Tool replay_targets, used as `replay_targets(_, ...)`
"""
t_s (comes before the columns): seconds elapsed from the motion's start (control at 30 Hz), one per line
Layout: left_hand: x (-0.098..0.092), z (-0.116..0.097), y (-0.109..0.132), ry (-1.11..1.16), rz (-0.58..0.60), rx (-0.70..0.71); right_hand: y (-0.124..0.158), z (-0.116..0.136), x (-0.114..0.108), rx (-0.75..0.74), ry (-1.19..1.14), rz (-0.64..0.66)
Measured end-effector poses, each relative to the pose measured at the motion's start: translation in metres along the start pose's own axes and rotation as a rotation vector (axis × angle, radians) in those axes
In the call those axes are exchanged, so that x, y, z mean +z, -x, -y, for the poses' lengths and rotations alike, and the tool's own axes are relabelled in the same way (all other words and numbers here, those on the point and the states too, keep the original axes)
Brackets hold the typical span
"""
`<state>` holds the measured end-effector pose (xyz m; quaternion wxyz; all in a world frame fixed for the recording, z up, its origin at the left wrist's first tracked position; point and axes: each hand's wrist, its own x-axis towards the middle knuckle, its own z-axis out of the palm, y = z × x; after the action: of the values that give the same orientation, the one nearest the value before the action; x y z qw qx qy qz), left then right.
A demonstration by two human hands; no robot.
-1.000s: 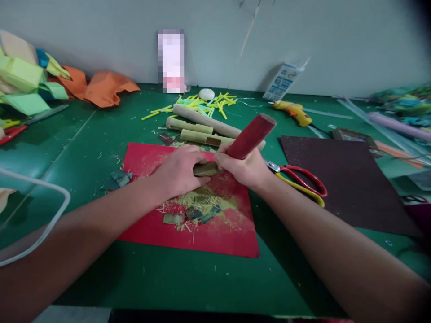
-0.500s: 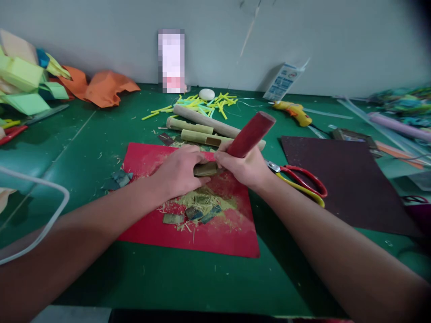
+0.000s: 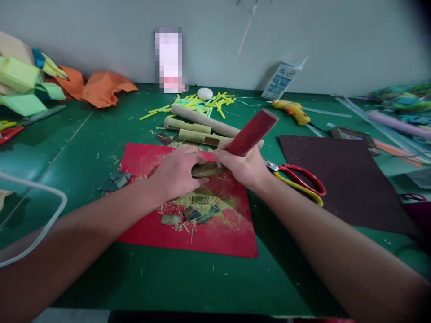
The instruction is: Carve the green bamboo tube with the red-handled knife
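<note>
My left hand (image 3: 177,172) is closed around a short piece of bamboo (image 3: 206,169), pressing it down over the red mat (image 3: 215,244). My right hand (image 3: 243,167) grips a tool with a thick, flat-ended red handle (image 3: 254,132), tilted up to the right. Its working end is hidden by my fingers, where it meets the bamboo. Pale shavings and dust (image 3: 202,197) lie on the mat in front of my hands, with several dark green bamboo chips (image 3: 171,219) among them. Just beyond my hands lie cut bamboo tubes (image 3: 191,135), one with a rectangular opening.
Red-and-yellow-handled shears (image 3: 303,179) lie right of my right hand, by a dark brown sheet (image 3: 340,184). Behind are a wooden stick (image 3: 205,119), yellow straw pieces (image 3: 222,105), a yellow glue gun (image 3: 292,111) and orange paper (image 3: 107,89). A white cable (image 3: 60,206) crosses at left.
The view has shifted slightly. My right hand with the red-handled tool has moved very little against the bamboo, and more of the bamboo shows between my hands. My left hand keeps its hold.
</note>
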<state>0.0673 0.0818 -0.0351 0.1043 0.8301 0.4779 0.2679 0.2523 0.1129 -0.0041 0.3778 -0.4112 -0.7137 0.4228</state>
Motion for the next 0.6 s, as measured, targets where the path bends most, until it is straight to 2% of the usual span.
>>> replay_targets(0.33, 0.000, 0.000, -0.001, -0.007, -0.006, 0.030, 0.001, -0.002, -0.001, -0.017, 0.040, 0.025)
replay_targets(0.47, -0.001, 0.000, -0.001, -0.028, 0.000, 0.065, 0.003, -0.006, 0.007, -0.008, 0.013, -0.127)
replay_targets(0.6, -0.001, 0.001, 0.001, -0.065, 0.001, 0.091, 0.001, -0.010, 0.013, -0.063, -0.019, -0.283)
